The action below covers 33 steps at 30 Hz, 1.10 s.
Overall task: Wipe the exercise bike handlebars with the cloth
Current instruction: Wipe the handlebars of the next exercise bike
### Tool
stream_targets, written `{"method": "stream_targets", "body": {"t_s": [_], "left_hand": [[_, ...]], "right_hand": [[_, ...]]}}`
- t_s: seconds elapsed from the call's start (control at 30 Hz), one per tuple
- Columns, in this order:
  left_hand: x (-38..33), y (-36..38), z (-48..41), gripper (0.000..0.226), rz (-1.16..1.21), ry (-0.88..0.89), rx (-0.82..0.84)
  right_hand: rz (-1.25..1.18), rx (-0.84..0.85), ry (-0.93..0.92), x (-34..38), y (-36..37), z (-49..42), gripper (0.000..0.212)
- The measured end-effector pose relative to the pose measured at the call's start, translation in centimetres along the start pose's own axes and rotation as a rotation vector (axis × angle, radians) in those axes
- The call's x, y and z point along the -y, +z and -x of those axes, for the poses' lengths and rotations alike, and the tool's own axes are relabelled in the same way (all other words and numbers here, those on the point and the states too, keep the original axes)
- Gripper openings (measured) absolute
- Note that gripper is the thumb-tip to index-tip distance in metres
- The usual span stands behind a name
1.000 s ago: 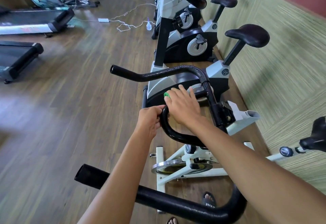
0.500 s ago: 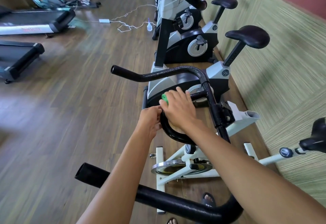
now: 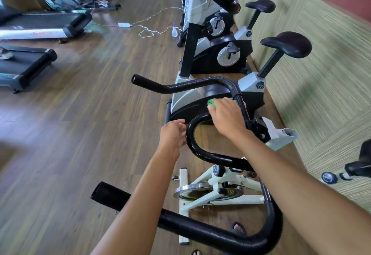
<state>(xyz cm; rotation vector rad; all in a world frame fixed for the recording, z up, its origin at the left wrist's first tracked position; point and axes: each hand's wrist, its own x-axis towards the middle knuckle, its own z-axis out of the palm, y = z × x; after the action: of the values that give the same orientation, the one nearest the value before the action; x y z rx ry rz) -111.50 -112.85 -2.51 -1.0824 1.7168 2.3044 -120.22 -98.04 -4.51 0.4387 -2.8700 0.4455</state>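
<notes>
Our right hand (image 3: 226,120) curls over the green cloth (image 3: 211,103), pressing it onto the top of the handlebar (image 3: 220,158) loop. Our left hand (image 3: 172,134), loosely curled and holding nothing, waits just left of the handlebar. We should press firmly and follow the curve.

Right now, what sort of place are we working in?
Most likely a gym or fitness room: exercise bikes stand in a row along the wall, treadmills sit opposite on the wooden floor, and the right hand holds a green cloth on a bike's handlebars.
</notes>
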Motion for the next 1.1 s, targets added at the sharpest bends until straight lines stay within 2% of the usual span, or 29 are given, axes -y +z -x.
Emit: {"method": "stream_targets", "body": {"t_s": [0.17,0.27,0.37,0.47,0.53,0.63,0.7,0.8,0.93,1.0,1.1], "left_hand": [[0.2,0.1,-0.5,0.027,-0.038,0.096,-0.018],[0.1,0.1,-0.6,0.026,-0.061,0.170,-0.042],[-0.1,0.3,-0.2,0.023,-0.107,0.309,-0.111],[-0.6,1.2,0.6,0.018,-0.118,0.486,-0.154],[-1.1,2.1,0.9,0.014,-0.102,0.557,-0.118],[-1.6,3.3,0.8,0.018,-0.076,0.545,0.024],[-1.7,3.9,0.5,0.036,-0.002,0.451,0.132],[-1.9,4.2,-0.1,0.042,0.213,0.225,0.340],[-1.9,4.2,0.0,0.043,0.392,-0.061,0.587],[-2.4,4.6,-0.5,0.036,0.403,-0.103,0.615],[-4.2,5.5,-1.9,0.038,0.295,-0.051,0.569]], "right_hand": [[0.037,-0.031,0.072,-1.0,-0.2,-0.5,0.036],[-0.120,-0.036,0.175,-0.5,-1.2,-0.6,0.038],[-0.588,0.026,0.400,0.5,-3.4,-0.8,0.037],[-1.261,0.057,0.700,1.8,-5.4,-0.1,0.026],[-1.694,0.157,0.862,2.3,-6.3,0.7,0.027],[-1.995,0.296,0.884,3.2,-6.4,2.1,0.038],[-2.077,0.324,0.862,3.7,-6.1,2.7,0.038],[-2.099,0.330,0.803,4.5,-6.0,3.0,0.035],[-1.879,0.227,0.815,5.4,-5.8,3.0,0.031],[-1.577,0.097,0.762,5.2,-5.7,2.9,0.032],[-1.013,-0.061,0.555,3.5,-6.8,2.7,0.022]]}}
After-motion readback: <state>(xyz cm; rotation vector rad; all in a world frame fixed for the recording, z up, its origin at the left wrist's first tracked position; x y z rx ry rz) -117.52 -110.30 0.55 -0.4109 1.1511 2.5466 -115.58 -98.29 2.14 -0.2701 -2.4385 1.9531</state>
